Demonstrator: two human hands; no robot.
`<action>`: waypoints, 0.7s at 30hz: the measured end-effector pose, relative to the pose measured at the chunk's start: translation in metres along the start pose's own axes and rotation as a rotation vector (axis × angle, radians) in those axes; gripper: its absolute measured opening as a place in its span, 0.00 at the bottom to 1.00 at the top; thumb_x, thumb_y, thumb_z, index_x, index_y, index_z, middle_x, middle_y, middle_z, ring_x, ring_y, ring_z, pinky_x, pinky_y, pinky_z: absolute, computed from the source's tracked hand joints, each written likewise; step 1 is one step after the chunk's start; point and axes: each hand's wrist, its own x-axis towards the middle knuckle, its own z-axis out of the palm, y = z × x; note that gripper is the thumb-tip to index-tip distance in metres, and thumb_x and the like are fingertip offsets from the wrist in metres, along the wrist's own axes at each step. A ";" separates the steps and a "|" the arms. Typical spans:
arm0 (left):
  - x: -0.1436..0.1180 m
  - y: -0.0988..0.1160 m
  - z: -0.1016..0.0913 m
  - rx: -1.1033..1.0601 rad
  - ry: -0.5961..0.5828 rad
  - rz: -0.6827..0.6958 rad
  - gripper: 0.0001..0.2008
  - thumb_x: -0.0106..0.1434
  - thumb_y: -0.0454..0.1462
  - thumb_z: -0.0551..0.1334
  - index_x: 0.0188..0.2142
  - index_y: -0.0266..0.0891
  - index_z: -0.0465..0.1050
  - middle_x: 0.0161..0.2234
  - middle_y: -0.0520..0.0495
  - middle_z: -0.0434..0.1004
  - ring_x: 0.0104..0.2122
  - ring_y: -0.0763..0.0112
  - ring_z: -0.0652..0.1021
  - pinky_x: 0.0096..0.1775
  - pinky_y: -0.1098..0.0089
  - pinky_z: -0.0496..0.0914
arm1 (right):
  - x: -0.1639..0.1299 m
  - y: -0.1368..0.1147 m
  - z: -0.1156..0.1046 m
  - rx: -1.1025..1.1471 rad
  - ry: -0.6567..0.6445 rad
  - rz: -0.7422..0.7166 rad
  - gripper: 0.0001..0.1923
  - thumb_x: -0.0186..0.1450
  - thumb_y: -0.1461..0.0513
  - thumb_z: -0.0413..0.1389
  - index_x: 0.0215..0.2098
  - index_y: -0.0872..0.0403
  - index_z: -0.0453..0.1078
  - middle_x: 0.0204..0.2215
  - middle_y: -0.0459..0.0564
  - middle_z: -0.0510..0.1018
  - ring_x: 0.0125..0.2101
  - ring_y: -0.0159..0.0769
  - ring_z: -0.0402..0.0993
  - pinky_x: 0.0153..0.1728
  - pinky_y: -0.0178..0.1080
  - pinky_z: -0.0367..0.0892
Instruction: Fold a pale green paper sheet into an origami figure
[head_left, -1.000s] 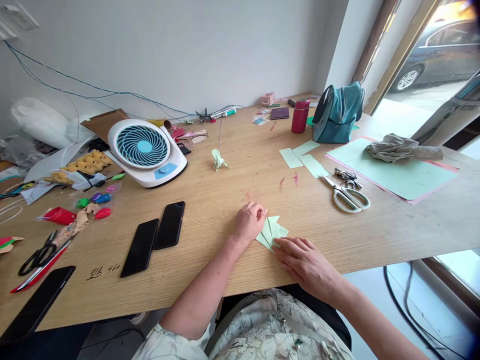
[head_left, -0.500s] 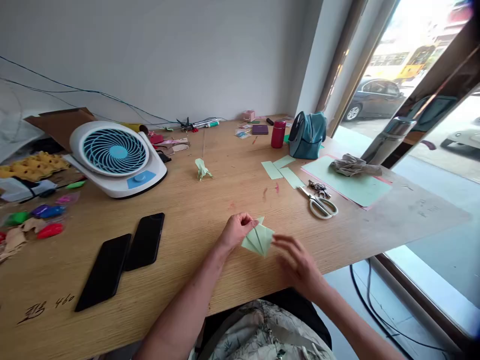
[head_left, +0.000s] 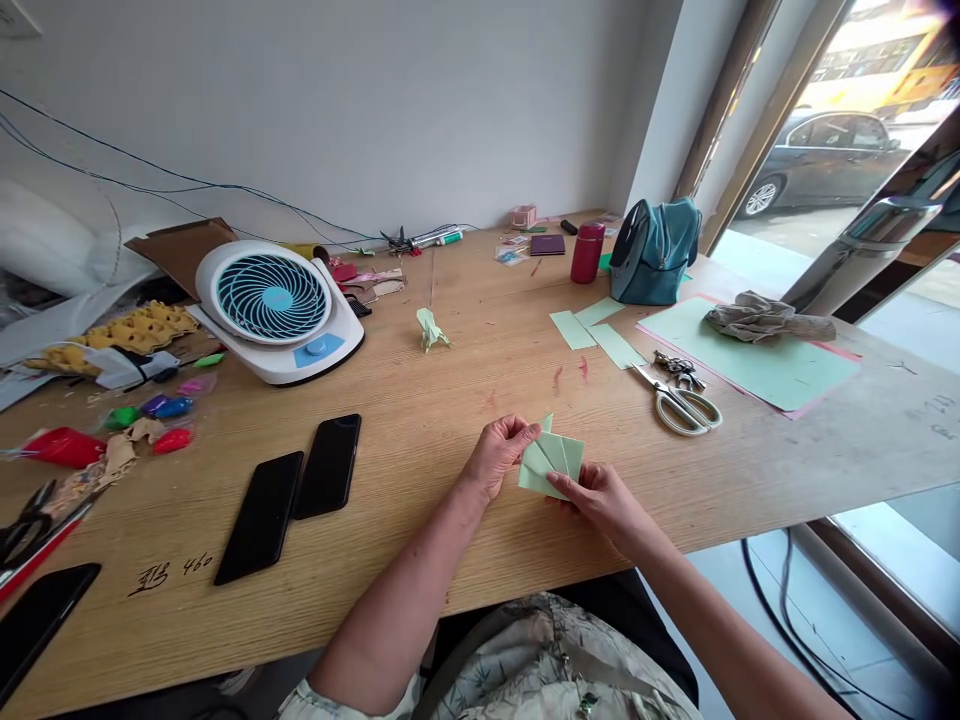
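A folded pale green paper (head_left: 553,462) is held just above the wooden table (head_left: 420,440), near its front edge. My left hand (head_left: 501,450) pinches the paper's upper left corner. My right hand (head_left: 600,500) grips its lower right edge with the fingers curled under it. A small finished green paper figure (head_left: 430,329) stands farther back, in the middle of the table.
White scissors (head_left: 679,405) and keys (head_left: 676,366) lie to the right, by green paper strips (head_left: 596,330) and large green sheets (head_left: 757,360) with a rag. A fan (head_left: 277,310), two black phones (head_left: 296,495), a red bottle (head_left: 586,252) and a teal bag (head_left: 654,250) stand around.
The paper lay flat under both hands a second ago. Now it is lifted and turned, and my right hand has gone from a loose reach to a grip on its edge.
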 end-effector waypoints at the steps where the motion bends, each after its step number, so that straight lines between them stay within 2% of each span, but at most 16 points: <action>1: 0.000 0.000 -0.001 0.005 -0.008 -0.009 0.26 0.48 0.53 0.71 0.24 0.38 0.61 0.21 0.58 0.60 0.21 0.81 0.60 0.25 0.76 0.55 | 0.000 0.000 -0.001 0.001 0.005 -0.001 0.26 0.55 0.41 0.63 0.21 0.56 0.72 0.17 0.47 0.73 0.17 0.29 0.61 0.20 0.34 0.56; 5: 0.000 0.002 -0.004 0.045 -0.046 -0.025 0.24 0.47 0.52 0.72 0.25 0.37 0.63 0.20 0.58 0.61 0.20 0.82 0.60 0.25 0.76 0.55 | -0.001 -0.005 -0.015 -0.005 0.059 0.012 0.26 0.54 0.41 0.64 0.22 0.56 0.71 0.16 0.46 0.72 0.17 0.29 0.59 0.19 0.34 0.54; 9: 0.001 0.003 -0.005 0.110 -0.093 -0.035 0.25 0.46 0.52 0.73 0.24 0.37 0.64 0.21 0.58 0.62 0.20 0.82 0.61 0.24 0.76 0.55 | 0.002 -0.011 -0.036 -0.019 0.144 -0.061 0.25 0.58 0.42 0.61 0.23 0.56 0.71 0.15 0.43 0.67 0.18 0.28 0.57 0.20 0.33 0.52; 13: -0.001 0.005 -0.007 0.221 -0.169 -0.051 0.24 0.46 0.52 0.73 0.25 0.36 0.68 0.23 0.54 0.68 0.22 0.80 0.66 0.24 0.75 0.56 | 0.008 -0.012 -0.050 -0.073 0.125 -0.109 0.25 0.58 0.43 0.61 0.23 0.56 0.71 0.16 0.42 0.65 0.19 0.27 0.56 0.20 0.33 0.52; 17: -0.001 0.005 -0.007 0.248 -0.201 -0.112 0.25 0.44 0.53 0.73 0.28 0.34 0.73 0.24 0.54 0.69 0.21 0.81 0.62 0.23 0.75 0.53 | 0.015 -0.012 -0.051 -0.051 0.098 -0.124 0.23 0.58 0.44 0.62 0.25 0.56 0.72 0.18 0.43 0.67 0.20 0.29 0.59 0.21 0.33 0.54; 21: 0.001 -0.002 -0.002 0.188 -0.101 -0.065 0.27 0.43 0.55 0.73 0.29 0.34 0.73 0.22 0.56 0.66 0.20 0.82 0.60 0.23 0.76 0.54 | 0.018 -0.013 -0.043 0.073 0.141 -0.161 0.22 0.57 0.43 0.62 0.30 0.54 0.75 0.26 0.48 0.76 0.27 0.36 0.68 0.28 0.36 0.64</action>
